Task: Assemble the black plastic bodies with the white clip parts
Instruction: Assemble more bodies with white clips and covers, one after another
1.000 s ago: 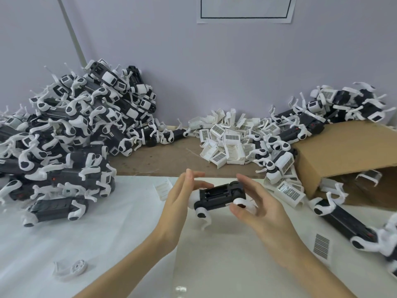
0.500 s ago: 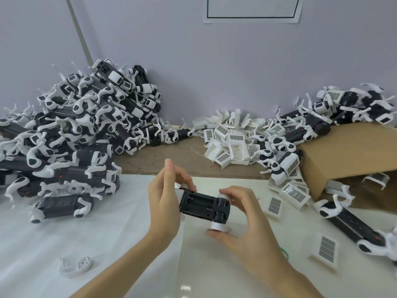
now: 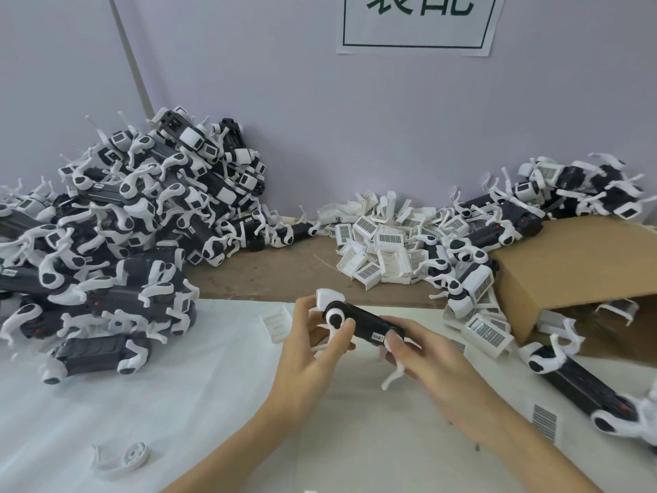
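The person is holding one black body up over the white sheet that covers the near part of the table, with both hands closing on it from either end. The left hand is taking the far end of the body, its grip pinched round the round white clip there, thumb lying against the clip's side and fingers wrapped behind. A squarish white cap is sitting on that same end, just above the left fingers. The right hand is gripping the near end, fingertip pressed on the body's edge, and a white clip leg is sticking down out from under that hand.

I'd judge that this unit is in its fitting or checking stage: white parts are already on it at both ends, though whether they are fully seated I cannot tell from here.

Next, presumably, comes pressing anything loose home and then putting the piece down. Left of the held body, the big pile of assembled units looks like the place for it. Beyond the body, by the wall, the loose white parts are heaped. Right of it, more bodies are lying on and beside the cardboard box, likely the next supply to reach for.
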